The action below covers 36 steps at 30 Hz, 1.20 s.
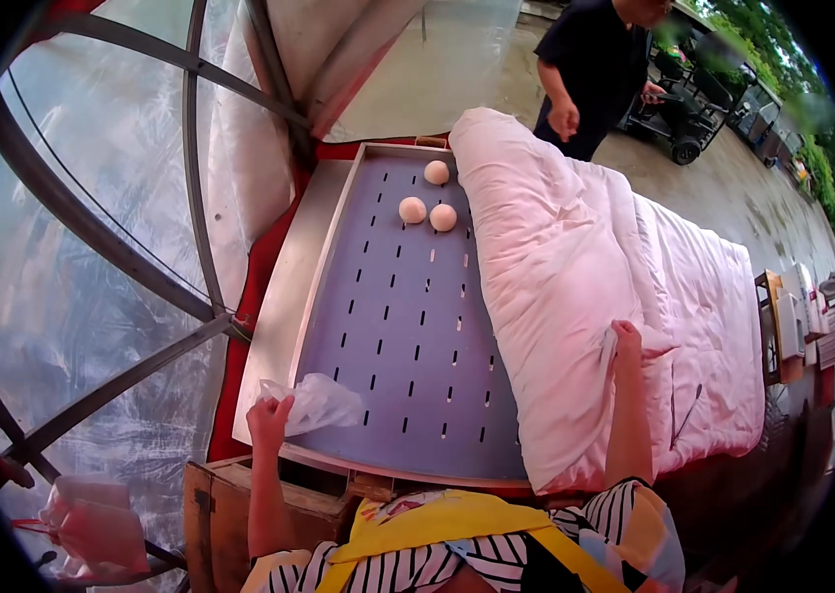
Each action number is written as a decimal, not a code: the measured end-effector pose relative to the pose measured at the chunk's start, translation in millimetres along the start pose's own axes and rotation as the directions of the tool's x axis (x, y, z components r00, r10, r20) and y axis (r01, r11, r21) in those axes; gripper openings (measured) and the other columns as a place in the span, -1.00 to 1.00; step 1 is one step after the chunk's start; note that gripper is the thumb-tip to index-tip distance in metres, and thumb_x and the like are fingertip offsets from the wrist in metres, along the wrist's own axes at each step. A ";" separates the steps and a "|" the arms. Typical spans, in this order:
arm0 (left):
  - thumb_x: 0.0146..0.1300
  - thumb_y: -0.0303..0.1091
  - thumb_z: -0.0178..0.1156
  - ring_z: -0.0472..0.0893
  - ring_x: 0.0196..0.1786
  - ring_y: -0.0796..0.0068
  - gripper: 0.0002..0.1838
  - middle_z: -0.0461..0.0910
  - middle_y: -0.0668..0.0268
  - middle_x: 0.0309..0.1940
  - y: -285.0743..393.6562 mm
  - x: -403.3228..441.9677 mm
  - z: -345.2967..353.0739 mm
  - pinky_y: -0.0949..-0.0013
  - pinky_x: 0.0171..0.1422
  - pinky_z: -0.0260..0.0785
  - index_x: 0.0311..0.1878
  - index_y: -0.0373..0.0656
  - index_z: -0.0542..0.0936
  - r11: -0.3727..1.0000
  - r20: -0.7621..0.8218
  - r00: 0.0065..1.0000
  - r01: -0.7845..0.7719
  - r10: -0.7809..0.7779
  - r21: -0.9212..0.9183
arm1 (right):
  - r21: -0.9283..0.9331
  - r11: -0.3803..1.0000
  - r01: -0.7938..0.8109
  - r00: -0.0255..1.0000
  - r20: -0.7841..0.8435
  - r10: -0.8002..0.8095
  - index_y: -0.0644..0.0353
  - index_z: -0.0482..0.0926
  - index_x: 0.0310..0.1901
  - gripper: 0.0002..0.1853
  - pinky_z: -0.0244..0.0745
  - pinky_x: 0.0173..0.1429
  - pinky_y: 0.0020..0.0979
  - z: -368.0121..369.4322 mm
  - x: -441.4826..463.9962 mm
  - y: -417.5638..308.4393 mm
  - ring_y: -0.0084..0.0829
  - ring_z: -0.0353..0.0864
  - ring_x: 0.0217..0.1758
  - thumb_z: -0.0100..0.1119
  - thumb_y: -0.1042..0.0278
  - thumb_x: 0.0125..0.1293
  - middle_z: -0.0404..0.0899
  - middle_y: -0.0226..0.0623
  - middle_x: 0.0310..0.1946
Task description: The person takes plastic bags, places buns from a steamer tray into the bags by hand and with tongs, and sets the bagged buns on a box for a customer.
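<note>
My left hand (269, 417) is closed on a thin clear plastic bag (324, 405), which hangs over the near left corner of a slotted grey-purple tray (378, 346). Three round pale buns (413, 210) sit at the tray's far end. A thick pinkish-white quilt (576, 287) lies over the right side of the tray. At the quilt, my right hand (625, 339) is closed around a whitish piece that looks like a fold of its cloth; the fingers partly hide it.
Beyond the quilt stands a person in dark clothes (590, 74). A parked cart (699, 104) is behind them. Metal frame bars (91, 212) and plastic sheeting rise on the left. A wooden cabinet (225, 504) is near my left arm; stools (783, 326) stand far right.
</note>
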State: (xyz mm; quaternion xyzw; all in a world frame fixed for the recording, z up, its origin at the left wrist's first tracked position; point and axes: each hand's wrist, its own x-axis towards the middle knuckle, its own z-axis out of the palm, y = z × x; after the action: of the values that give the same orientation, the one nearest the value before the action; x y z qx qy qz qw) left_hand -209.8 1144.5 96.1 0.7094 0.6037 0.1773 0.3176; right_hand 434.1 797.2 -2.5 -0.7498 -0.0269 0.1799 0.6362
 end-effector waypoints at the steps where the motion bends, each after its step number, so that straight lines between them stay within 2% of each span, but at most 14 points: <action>1: 0.08 -0.23 0.33 0.49 -0.62 0.49 -0.66 0.49 0.23 -0.70 -9.3 5.7 -1.4 0.34 -0.44 0.37 -0.58 -0.32 0.50 0.977 -0.003 0.998 0.062 -0.064 -0.202 | 0.330 0.944 -0.022 0.998 0.065 0.001 0.24 0.58 -0.34 -0.92 0.35 -0.10 -0.58 29.2 -6.3 -40.5 -0.59 0.48 -0.23 0.23 0.43 0.19 0.50 -0.53 -0.40; 4: 0.08 -0.37 0.31 0.36 -0.65 0.66 -0.73 0.38 0.38 -0.70 -19.8 4.0 -13.7 0.50 -0.59 0.20 -0.58 -0.24 0.43 0.947 -0.048 0.995 0.065 -0.084 -0.315 | 0.404 0.915 0.003 0.853 0.476 -0.212 0.13 0.50 -0.33 -0.96 0.29 -0.24 -0.62 194.1 -164.8 -179.8 -0.66 0.38 -0.35 0.15 0.42 0.25 0.41 -0.59 -0.44; 6: 0.19 -0.26 0.23 0.38 -0.60 0.64 -0.76 0.51 0.37 -0.57 -22.4 -7.9 -22.6 0.45 -0.58 0.21 -0.42 -0.26 0.53 0.900 0.013 0.989 0.139 -0.146 -0.413 | 0.094 0.989 0.114 0.330 0.935 -0.127 0.14 0.47 -0.38 -0.89 0.21 -0.31 -0.61 284.7 -238.8 -168.5 -0.68 0.29 -0.42 0.15 0.36 0.25 0.31 -0.63 -0.51; 8: 0.26 -0.11 0.15 0.41 -0.55 0.62 -0.67 0.57 0.31 -0.38 -48.3 -23.0 -33.2 0.43 -0.56 0.24 -0.23 -0.25 0.56 0.804 0.178 0.946 0.324 -0.271 -0.499 | 0.263 0.906 0.332 -0.205 0.958 -0.202 0.22 0.46 -0.39 -0.84 0.30 -0.32 -0.47 347.0 -322.4 -128.6 -0.58 0.35 -0.43 0.15 0.33 0.23 0.40 -0.42 -0.54; 12: 0.32 0.13 0.00 0.42 -0.52 0.60 -0.46 0.57 0.20 -0.08 -103.7 -62.5 -19.6 0.43 -0.54 0.27 0.05 -0.17 0.55 0.412 0.384 0.825 0.546 -0.414 -0.730 | 0.116 0.693 0.711 -0.361 0.907 0.218 0.24 0.43 -0.40 -0.80 0.36 -0.17 -0.24 359.8 -411.7 -27.0 -0.18 0.47 -0.34 0.13 0.26 0.17 0.49 -0.06 -0.43; 16: 0.28 0.12 0.07 0.31 -0.61 0.60 -0.38 0.57 0.21 -0.10 -102.8 -71.5 15.6 0.48 -0.59 0.23 0.15 -0.24 0.43 0.349 0.492 0.735 0.664 -0.466 -0.661 | 0.018 0.666 0.746 -0.080 0.995 0.063 0.08 0.44 -0.04 -0.59 0.40 -0.01 -0.13 342.1 -382.4 20.5 -0.16 0.54 -0.05 0.21 0.12 0.11 0.54 -0.18 -0.17; 18: 0.22 -0.01 0.17 0.28 -0.63 0.64 -0.37 0.60 0.28 -0.22 -109.2 -44.4 55.0 0.53 -0.62 0.17 0.23 -0.23 0.35 0.660 0.410 0.817 0.571 -0.405 -0.488 | -0.031 0.406 0.913 0.088 0.988 -0.124 0.03 0.37 0.07 -0.48 0.37 0.01 -0.06 328.1 -376.2 38.6 -0.17 0.53 -0.02 0.25 0.11 0.07 0.53 -0.22 -0.10; 22: 0.14 -0.26 0.24 0.27 -0.64 0.70 -0.43 0.61 0.36 -0.30 -36.7 -25.5 57.8 0.58 -0.63 0.13 0.23 -0.19 0.38 0.716 0.295 0.887 0.462 -0.356 -0.523 | -0.074 0.178 0.981 0.061 0.995 0.074 0.03 0.43 0.04 -0.48 0.32 0.05 0.09 316.8 -359.0 91.4 -0.19 0.51 0.05 0.28 0.08 0.03 0.54 -0.26 -0.01; 25: 0.15 -0.40 0.17 0.27 -0.58 0.78 -0.46 0.60 0.41 -0.22 13.1 -28.4 11.6 0.68 -0.55 0.11 0.24 -0.21 0.36 0.830 0.256 0.950 0.286 -0.180 -0.478 | -0.260 0.608 0.750 0.282 0.957 0.061 0.19 0.59 -0.30 -0.78 0.45 -0.07 -0.17 340.9 -327.4 99.5 -0.13 0.59 -0.17 0.16 0.29 0.03 0.64 -0.18 -0.23; 26: 0.14 -0.46 0.18 0.27 -0.61 0.77 -0.47 0.61 0.36 -0.22 14.0 -24.5 -2.8 0.64 -0.60 0.13 0.23 -0.24 0.38 0.816 0.157 0.982 0.176 -0.106 -0.550 | -0.060 0.763 0.643 0.326 0.924 -0.202 0.23 0.60 -0.32 -0.82 0.49 -0.17 -0.28 340.9 -299.8 73.5 -0.14 0.59 -0.32 0.08 0.38 0.06 0.64 -0.19 -0.39; 27: 0.14 -0.48 0.17 0.28 -0.59 0.79 -0.48 0.60 0.36 -0.17 15.0 -20.7 -17.3 0.67 -0.56 0.14 0.23 -0.23 0.39 0.780 0.081 0.995 0.093 -0.054 -0.619 | 0.064 0.991 0.118 0.425 0.899 -0.108 0.24 0.62 -0.33 -0.82 0.50 -0.22 -0.23 333.6 -266.8 42.5 -0.14 0.57 -0.38 0.05 0.37 0.13 0.61 -0.20 -0.45; 29: 0.09 -0.61 0.15 0.36 -0.44 0.78 -0.39 0.52 0.32 0.02 8.9 -6.5 -32.2 0.69 -0.44 0.21 0.27 -0.20 0.34 0.787 -0.109 0.994 -0.076 0.011 -0.613 | 0.460 0.811 -0.363 0.802 0.597 0.020 0.29 0.60 -0.37 -0.85 0.48 -0.28 -0.32 289.9 -193.9 -14.6 -0.26 0.54 -0.42 0.05 0.44 0.17 0.58 -0.21 -0.47; 33: 0.02 -0.62 0.22 0.39 -0.27 0.73 -0.21 0.40 0.25 0.18 72.1 11.4 -14.3 0.67 -0.30 0.25 0.37 -0.18 0.19 0.818 -0.040 0.983 -0.173 0.182 -0.548 | 0.584 0.811 -0.039 0.996 0.086 -0.014 0.32 0.56 -0.27 -0.87 0.45 -0.14 -0.33 94.8 -88.8 -22.0 -0.27 0.54 -0.29 0.05 0.51 0.17 0.57 -0.18 -0.35; 36: -0.05 -0.59 0.27 0.38 -0.27 0.65 -0.05 0.30 0.22 0.29 95.6 34.6 33.1 0.57 -0.23 0.30 0.44 -0.16 0.02 0.847 0.075 0.955 -0.216 0.286 -0.485 | 0.010 0.999 0.031 0.948 -0.316 -0.027 0.34 0.54 -0.20 -0.84 0.43 -0.03 -0.33 -40.0 -79.9 17.0 -0.27 0.54 -0.20 0.05 0.57 0.17 0.56 -0.16 -0.25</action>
State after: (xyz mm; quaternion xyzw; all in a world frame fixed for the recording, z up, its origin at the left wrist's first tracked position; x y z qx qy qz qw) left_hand -110.4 1163.6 130.8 0.6945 0.4194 0.3069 0.4976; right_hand 368.5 734.7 5.0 -0.7636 0.0655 0.0485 0.6405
